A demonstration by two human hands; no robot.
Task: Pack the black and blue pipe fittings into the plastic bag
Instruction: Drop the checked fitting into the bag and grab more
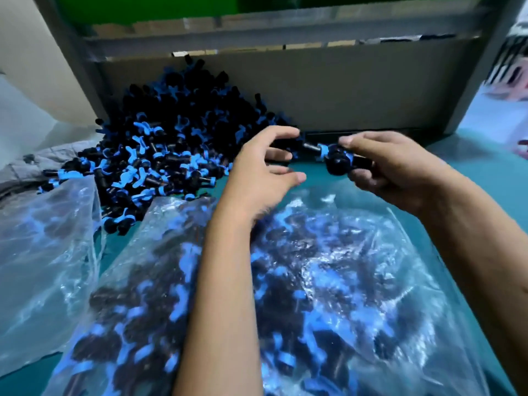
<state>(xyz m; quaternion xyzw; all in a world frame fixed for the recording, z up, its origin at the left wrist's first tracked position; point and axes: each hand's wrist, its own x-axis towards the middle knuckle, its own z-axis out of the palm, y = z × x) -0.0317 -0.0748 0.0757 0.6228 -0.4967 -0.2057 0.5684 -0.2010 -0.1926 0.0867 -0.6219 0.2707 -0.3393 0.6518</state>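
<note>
Several fittings (340,157) gripped in right hand (400,170), left hand (265,170) loosely spread and empty; best dropped deep into bag (328,267).

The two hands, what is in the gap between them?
In the head view, black and blue pipe fittings bridge the gap: the right hand holds them, and the left hand reaches toward their far end.

Two bare forearms reach into view from the bottom edge, with no sleeve, glove, watch or ring on either. The left hand (258,172) and right hand (391,170) show short, unpainted nails; fine hair covers the forearms.
</note>
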